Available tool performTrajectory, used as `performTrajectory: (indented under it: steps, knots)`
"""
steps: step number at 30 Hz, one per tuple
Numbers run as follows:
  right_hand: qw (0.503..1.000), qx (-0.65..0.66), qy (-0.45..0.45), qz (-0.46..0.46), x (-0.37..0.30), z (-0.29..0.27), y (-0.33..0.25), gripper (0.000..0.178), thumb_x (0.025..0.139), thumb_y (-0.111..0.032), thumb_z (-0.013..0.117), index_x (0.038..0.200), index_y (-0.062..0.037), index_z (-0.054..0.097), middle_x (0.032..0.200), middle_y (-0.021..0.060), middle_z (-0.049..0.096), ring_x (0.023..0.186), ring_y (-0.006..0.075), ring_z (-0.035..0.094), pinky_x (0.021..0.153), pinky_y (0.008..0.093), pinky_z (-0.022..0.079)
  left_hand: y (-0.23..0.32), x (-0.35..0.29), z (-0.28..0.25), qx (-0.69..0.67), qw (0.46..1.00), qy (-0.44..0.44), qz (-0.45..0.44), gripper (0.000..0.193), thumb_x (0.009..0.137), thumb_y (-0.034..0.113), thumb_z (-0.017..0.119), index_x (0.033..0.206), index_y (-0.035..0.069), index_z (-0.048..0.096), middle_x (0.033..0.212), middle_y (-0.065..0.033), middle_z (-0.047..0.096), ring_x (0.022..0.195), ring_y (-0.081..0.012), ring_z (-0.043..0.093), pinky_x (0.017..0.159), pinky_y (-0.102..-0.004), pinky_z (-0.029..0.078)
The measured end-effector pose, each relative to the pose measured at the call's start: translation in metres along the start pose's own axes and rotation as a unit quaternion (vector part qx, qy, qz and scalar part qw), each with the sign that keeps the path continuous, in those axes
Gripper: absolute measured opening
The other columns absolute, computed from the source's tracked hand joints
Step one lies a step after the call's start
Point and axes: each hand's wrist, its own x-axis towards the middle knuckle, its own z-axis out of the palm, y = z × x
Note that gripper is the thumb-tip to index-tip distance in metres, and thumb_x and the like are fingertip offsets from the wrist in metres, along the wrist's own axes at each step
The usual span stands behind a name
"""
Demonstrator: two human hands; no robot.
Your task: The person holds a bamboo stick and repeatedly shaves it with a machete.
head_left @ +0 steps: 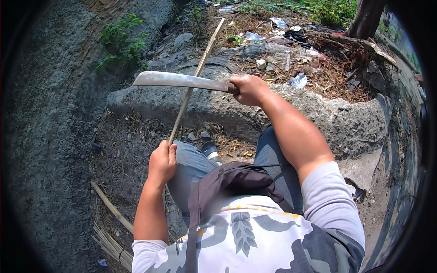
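My left hand [162, 162] is closed round the lower end of a thin pale wooden strip [183, 109], above my left knee. The strip slants up and away to the right, its far end over the low concrete ledge. In my right hand [249, 89] is the dark handle of a machete [177, 80]. Its broad grey blade points left and lies across the strip at about the strip's middle. Whether the edge bites into the wood cannot be made out.
A rough concrete ledge [318, 111] runs in front of my knees, with litter and dry leaves behind it. A rough wall [50, 136] rises at left. A bundle of thin sticks [111, 245] and a longer stick [111, 205] lie at lower left. A tree trunk [369, 18] stands far right.
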Motion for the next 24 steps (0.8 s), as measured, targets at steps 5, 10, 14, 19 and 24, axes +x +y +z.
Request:
performTrajectory:
  steps: [5, 10, 14, 19, 24]
  knots:
    - [0.996, -0.061, -0.015, -0.066, -0.002, 0.000, -0.008, 0.018, 0.080, -0.015, 0.066, 0.098, -0.0133, 0.068, 0.091, 0.0158, 0.074, 0.092, 0.0381, 0.072, 0.080, 0.0505, 0.057, -0.007, 0.009, 0.020, 0.028, 0.999, -0.038, 0.012, 0.028, 0.107, 0.026, 0.056, 0.093, 0.002, 0.053, 0.079, -0.0253, 0.065, 0.077, -0.0510, 0.063, 0.066, -0.0560, 0.048]
    - [0.997, 0.015, 0.003, 0.071, 0.004, -0.002, 0.014, 0.022, 0.080, -0.014, 0.066, 0.101, -0.0104, 0.068, 0.097, 0.0191, 0.074, 0.099, 0.0396, 0.071, 0.086, 0.0511, 0.057, -0.008, 0.015, 0.021, 0.009, 0.998, -0.045, 0.034, 0.027, 0.107, 0.025, 0.056, 0.093, 0.002, 0.053, 0.077, -0.0255, 0.063, 0.077, -0.0516, 0.061, 0.066, -0.0564, 0.047]
    - [0.996, 0.007, 0.011, 0.094, 0.002, -0.002, -0.001, 0.024, 0.081, -0.016, 0.066, 0.105, -0.0118, 0.068, 0.100, 0.0187, 0.074, 0.100, 0.0401, 0.071, 0.086, 0.0511, 0.057, -0.005, 0.017, 0.011, -0.015, 0.997, -0.073, 0.004, 0.027, 0.108, 0.025, 0.055, 0.094, 0.002, 0.052, 0.074, -0.0230, 0.061, 0.071, -0.0467, 0.059, 0.064, -0.0514, 0.046]
    - [1.000, 0.013, -0.002, -0.011, -0.001, 0.000, -0.015, 0.022, 0.081, -0.016, 0.068, 0.103, -0.0142, 0.068, 0.097, 0.0173, 0.074, 0.095, 0.0402, 0.071, 0.082, 0.0521, 0.056, 0.007, 0.020, 0.015, -0.048, 0.997, -0.052, -0.003, 0.028, 0.108, 0.024, 0.055, 0.093, 0.001, 0.051, 0.071, -0.0210, 0.058, 0.064, -0.0406, 0.055, 0.062, -0.0465, 0.045]
    - [0.997, -0.049, -0.040, -0.047, 0.001, 0.002, -0.025, 0.023, 0.080, -0.014, 0.067, 0.104, -0.0147, 0.067, 0.095, 0.0154, 0.074, 0.096, 0.0377, 0.072, 0.082, 0.0508, 0.057, 0.013, 0.020, 0.012, -0.021, 0.998, -0.056, 0.001, 0.027, 0.107, 0.025, 0.056, 0.093, 0.001, 0.054, 0.074, -0.0247, 0.062, 0.073, -0.0493, 0.062, 0.065, -0.0536, 0.046]
